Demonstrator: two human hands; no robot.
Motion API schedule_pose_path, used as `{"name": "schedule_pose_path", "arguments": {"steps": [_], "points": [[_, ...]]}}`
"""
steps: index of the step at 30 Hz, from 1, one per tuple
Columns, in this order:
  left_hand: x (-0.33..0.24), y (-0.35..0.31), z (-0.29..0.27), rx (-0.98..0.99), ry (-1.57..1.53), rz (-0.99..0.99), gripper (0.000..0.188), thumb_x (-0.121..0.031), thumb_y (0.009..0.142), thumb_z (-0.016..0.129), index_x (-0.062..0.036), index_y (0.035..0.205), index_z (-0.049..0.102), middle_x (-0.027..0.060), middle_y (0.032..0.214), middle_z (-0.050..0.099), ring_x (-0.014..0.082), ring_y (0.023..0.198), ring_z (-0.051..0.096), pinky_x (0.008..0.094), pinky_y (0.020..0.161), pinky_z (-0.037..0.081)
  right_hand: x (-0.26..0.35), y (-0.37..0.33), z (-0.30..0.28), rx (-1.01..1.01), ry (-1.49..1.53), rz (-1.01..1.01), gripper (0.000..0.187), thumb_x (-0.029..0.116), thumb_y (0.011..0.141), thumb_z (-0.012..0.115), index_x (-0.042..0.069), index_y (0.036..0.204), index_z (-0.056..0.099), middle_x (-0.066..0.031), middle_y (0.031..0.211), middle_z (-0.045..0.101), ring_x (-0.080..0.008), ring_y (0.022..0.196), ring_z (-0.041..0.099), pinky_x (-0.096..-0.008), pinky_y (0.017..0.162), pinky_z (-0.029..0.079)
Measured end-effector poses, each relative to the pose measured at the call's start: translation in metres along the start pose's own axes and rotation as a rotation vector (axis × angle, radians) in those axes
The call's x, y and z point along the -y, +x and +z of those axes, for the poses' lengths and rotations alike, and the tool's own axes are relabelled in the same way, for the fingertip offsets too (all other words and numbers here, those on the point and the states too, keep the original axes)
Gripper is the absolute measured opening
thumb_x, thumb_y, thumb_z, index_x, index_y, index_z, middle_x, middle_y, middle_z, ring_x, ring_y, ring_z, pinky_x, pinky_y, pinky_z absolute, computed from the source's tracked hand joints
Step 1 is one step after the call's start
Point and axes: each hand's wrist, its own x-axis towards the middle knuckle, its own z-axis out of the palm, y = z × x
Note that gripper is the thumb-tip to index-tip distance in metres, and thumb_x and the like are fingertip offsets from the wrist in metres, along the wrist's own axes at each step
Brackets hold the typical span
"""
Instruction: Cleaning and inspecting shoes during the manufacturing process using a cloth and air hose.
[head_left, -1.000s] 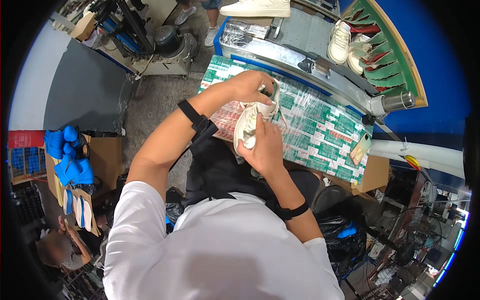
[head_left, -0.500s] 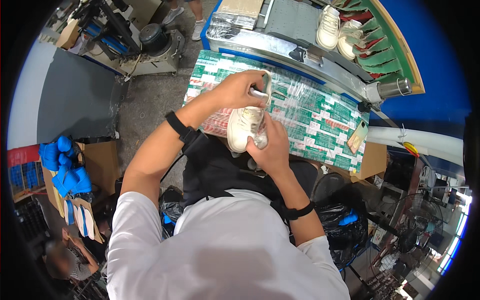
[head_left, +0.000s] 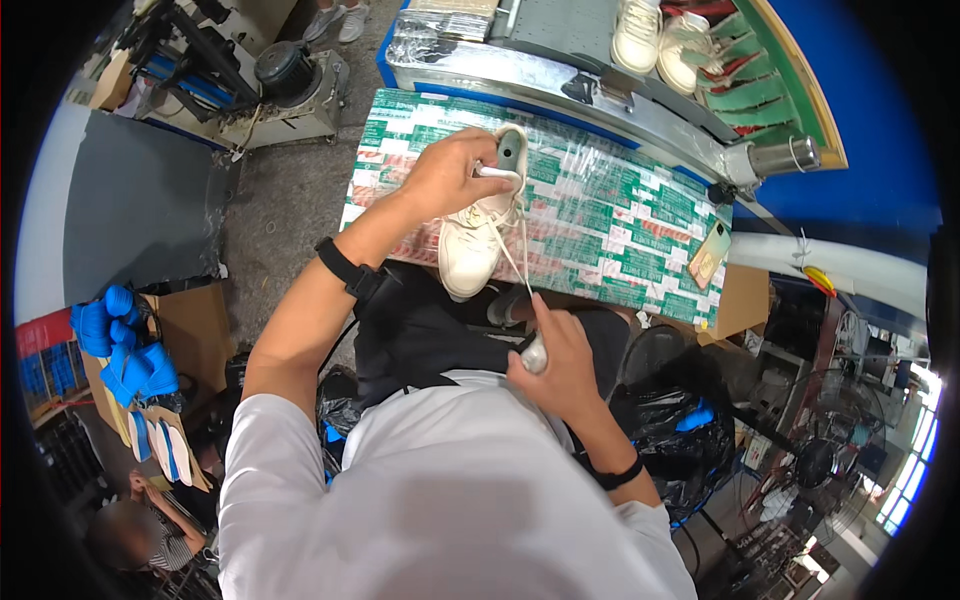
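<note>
Left hand (head_left: pixel 447 175) fingers pinch the tongue (head_left: pixel 501 176) of a cream lace-up shoe (head_left: pixel 468 260) on the green-and-white film-wrapped worktop (head_left: pixel 610 225); beyond the shoe's toe, rightward, right hand (head_left: pixel 564 360) fingers grip its cream lace (head_left: pixel 512 259).

The green patterned table (head_left: pixel 610 225) bears 1 cream shoe (head_left: pixel 468 258), toe overhanging its edge, and, at right, 1 phone (head_left: pixel 709 258).

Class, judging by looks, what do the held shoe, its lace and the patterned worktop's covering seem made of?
Cream shoe: probably leather or imitation, smooth with soft sheen.
Lace: likely woven textile, matt, thin and flexible-looking.
Worktop covering: apparently clear plastic film over printed sheeting, glossy, with creased highlights.
</note>
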Motion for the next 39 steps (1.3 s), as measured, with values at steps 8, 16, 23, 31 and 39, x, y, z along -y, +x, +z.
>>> {"name": "schedule_pose_path", "arguments": {"steps": [8, 16, 23, 31, 39], "points": [[0.007, 0.005, 0.003, 0.000, -0.039, 0.002, 0.036, -0.028, 0.088, 0.097, -0.0049, 0.099, 0.072, 0.0095, 0.113, 0.070, 0.0292, 0.100, 0.070, 0.0403, 0.088, 0.056, -0.037, 0.081, 0.032, -0.263, -0.091, -0.158, 0.090, 0.020, 0.078, 0.088, -0.007, 0.157, 0.054, -0.0214, 0.113, 0.064, -0.0428, 0.105, 0.063, -0.0524, 0.095, 0.053], [0.001, 0.011, -0.003, 0.062, 0.073, 0.000, 0.044, -0.042, 0.087, 0.095, -0.0033, 0.096, 0.075, 0.0137, 0.106, 0.070, 0.0337, 0.098, 0.071, 0.0432, 0.085, 0.056, -0.008, 0.025, 0.001, -0.118, -0.141, -0.128, 0.092, 0.023, 0.077, 0.089, -0.008, 0.156, 0.054, -0.0206, 0.114, 0.063, -0.0414, 0.104, 0.062, -0.0519, 0.094, 0.052], [0.006, 0.022, -0.006, 0.140, -0.004, -0.068, 0.041, -0.034, 0.083, 0.101, -0.0052, 0.095, 0.074, 0.0100, 0.106, 0.069, 0.0285, 0.097, 0.069, 0.0403, 0.087, 0.056, 0.000, 0.102, 0.038, -0.275, -0.186, -0.250, 0.091, 0.024, 0.077, 0.089, -0.010, 0.154, 0.054, -0.0205, 0.111, 0.064, -0.0413, 0.102, 0.063, -0.0516, 0.090, 0.051], [0.014, 0.017, -0.005, 0.099, -0.002, -0.075, 0.045, -0.040, 0.080, 0.102, -0.0062, 0.092, 0.075, 0.0145, 0.099, 0.069, 0.0347, 0.094, 0.069, 0.0452, 0.085, 0.055, 0.033, 0.111, 0.044, -0.153, 0.089, 0.009, 0.077, 0.028, 0.086, 0.084, -0.013, 0.146, 0.060, -0.0255, 0.120, 0.069, -0.0449, 0.111, 0.068, -0.0551, 0.095, 0.055], [0.009, 0.017, -0.001, 0.090, 0.010, -0.030, 0.044, -0.040, 0.083, 0.099, -0.0053, 0.095, 0.075, 0.0140, 0.105, 0.069, 0.0335, 0.097, 0.068, 0.0432, 0.087, 0.056, 0.009, 0.066, 0.028, -0.133, 0.149, -0.084, 0.078, 0.021, 0.080, 0.087, -0.010, 0.148, 0.061, -0.0212, 0.113, 0.068, -0.0397, 0.104, 0.067, -0.0503, 0.091, 0.056]]}}
